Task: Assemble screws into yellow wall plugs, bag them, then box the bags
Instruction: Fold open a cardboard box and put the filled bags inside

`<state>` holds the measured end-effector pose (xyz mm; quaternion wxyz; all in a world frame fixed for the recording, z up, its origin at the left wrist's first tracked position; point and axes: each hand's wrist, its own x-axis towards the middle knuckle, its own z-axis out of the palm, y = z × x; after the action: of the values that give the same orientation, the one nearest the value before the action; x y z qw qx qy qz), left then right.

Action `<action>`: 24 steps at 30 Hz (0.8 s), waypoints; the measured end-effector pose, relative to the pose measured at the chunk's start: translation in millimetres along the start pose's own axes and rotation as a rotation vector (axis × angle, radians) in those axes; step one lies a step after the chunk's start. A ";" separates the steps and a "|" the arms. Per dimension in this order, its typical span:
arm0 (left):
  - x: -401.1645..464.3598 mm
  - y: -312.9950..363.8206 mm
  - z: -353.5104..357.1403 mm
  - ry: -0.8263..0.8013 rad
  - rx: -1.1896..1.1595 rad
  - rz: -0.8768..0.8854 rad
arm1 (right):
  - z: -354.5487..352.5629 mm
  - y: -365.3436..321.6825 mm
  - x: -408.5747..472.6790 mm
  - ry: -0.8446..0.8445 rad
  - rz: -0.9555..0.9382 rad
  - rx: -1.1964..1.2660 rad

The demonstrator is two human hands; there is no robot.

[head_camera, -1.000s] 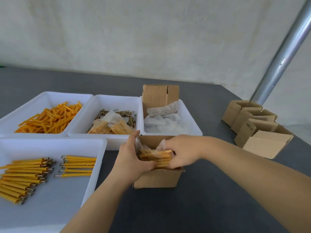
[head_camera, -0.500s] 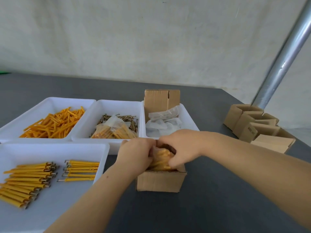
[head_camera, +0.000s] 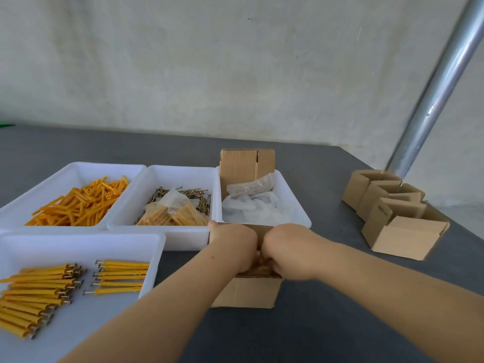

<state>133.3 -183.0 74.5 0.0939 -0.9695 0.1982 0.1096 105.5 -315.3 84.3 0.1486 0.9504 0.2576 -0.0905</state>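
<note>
Left hand (head_camera: 233, 244): fingers hidden in box (head_camera: 248, 293), grasp unclear.
Right hand (head_camera: 286, 251): same.
Risk: pressing bag (head_camera: 258, 268) may tear on screws.

Orange-yellow plugs, white trays, brown card on dark grey

The table top (head_camera: 327, 336) is dark grey, plain and matt; the four plastic trays (head_camera: 183, 239) are plain white; the loose wall plugs (head_camera: 78, 203) in the far left tray are orange-yellow; the assembled plugs (head_camera: 34, 292) in the near tray are a deeper yellow with grey metal screw heads at their ends; the loose screws (head_camera: 188, 192) are dull brassy brown; the filled bag (head_camera: 170, 213) over them is clear with orange-yellow showing through; the empty bags (head_camera: 251, 203) are cloudy white; the open box (head_camera: 248, 292) and the spare boxes (head_camera: 403, 231) are plain brown cardboard; the wall (head_camera: 209, 61) is mottled pale grey-green; the pole (head_camera: 440, 87) is shiny silver.
</note>
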 end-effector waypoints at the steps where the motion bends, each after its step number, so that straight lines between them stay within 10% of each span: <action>1: -0.3 -5.0 1.8 0.017 -0.056 0.022 | 0.4 0.0 0.0 -0.024 -0.001 -0.005; 9: -18.3 -47.1 34.7 0.533 -0.635 -0.160 | -17.7 -0.4 19.0 -0.048 0.050 0.132; 16: -28.9 -66.5 58.4 -0.138 -1.241 -0.318 | -4.8 -27.3 28.0 -0.180 0.079 0.375; 21: -28.2 -61.8 63.9 -0.232 -1.415 -0.391 | -7.9 -34.3 18.9 0.101 0.047 0.453; 24: -28.1 -59.4 60.0 -0.274 -1.409 -0.389 | 0.8 -46.6 11.4 -0.026 -0.061 0.521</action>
<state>121.6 -105.6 32.3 -0.5087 -0.7952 -0.1077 0.3119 91.0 -271.9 69.8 -0.1005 0.9471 0.2524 -0.1706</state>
